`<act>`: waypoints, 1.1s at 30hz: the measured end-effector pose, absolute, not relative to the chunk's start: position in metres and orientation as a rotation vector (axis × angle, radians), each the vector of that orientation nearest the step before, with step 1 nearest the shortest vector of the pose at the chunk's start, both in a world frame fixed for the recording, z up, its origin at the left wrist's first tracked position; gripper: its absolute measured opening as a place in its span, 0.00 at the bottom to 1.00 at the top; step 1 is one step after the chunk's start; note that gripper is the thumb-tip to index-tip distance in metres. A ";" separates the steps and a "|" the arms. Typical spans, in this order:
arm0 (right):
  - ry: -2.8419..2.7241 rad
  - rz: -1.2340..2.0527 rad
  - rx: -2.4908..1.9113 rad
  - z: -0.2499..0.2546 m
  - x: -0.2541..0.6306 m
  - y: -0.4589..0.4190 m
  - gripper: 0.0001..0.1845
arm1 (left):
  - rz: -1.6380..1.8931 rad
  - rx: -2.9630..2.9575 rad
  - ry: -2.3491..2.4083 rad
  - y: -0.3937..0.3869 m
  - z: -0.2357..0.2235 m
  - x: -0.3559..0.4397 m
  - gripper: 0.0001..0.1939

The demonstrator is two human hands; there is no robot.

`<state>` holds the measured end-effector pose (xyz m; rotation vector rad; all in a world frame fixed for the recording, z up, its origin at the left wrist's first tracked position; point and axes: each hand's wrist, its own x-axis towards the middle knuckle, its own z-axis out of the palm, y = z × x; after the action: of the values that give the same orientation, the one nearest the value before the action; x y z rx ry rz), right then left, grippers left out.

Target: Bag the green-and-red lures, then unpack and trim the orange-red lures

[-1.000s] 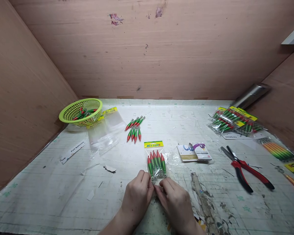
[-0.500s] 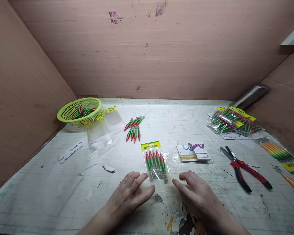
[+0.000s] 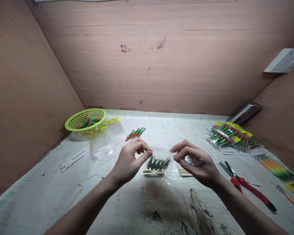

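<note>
A clear plastic packet of fishing lures (image 3: 158,164) is lifted between my two hands above the table. Its yellow header strip faces me at the bottom, and several dark green lures show inside with their hooks pointing away. My left hand (image 3: 134,156) pinches the packet's far left corner between thumb and fingertips. At the far right corner, the fingertips of my right hand (image 3: 197,161) are closed on the clear film. Beyond my left hand lie several loose red-and-green lures (image 3: 137,133), partly hidden by it. A printed card (image 3: 185,169) lies partly under my right hand.
At the back left stand a green basket (image 3: 72,128) of lures and empty clear bags (image 3: 105,140). Filled lure packets (image 3: 231,135) are piled at the right, near red-handled pliers (image 3: 248,187) and a pack of orange-green lures (image 3: 275,166). Wooden walls (image 3: 147,65) enclose the table.
Both hands have moved forward and taken hold of the packet, which was lying flat. It is now raised and turned, header towards me. The view has tilted up.
</note>
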<state>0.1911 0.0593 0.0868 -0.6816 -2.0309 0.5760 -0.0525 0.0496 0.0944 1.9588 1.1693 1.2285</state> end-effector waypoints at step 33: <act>-2.577 -0.325 -0.265 0.064 0.206 0.079 0.12 | 1.440 2.841 0.686 0.081 0.041 -0.049 0.06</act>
<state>0.2059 0.0791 0.0639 -0.2651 -2.5770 -0.3250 -0.0489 0.0809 0.0410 2.8414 0.6856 1.4402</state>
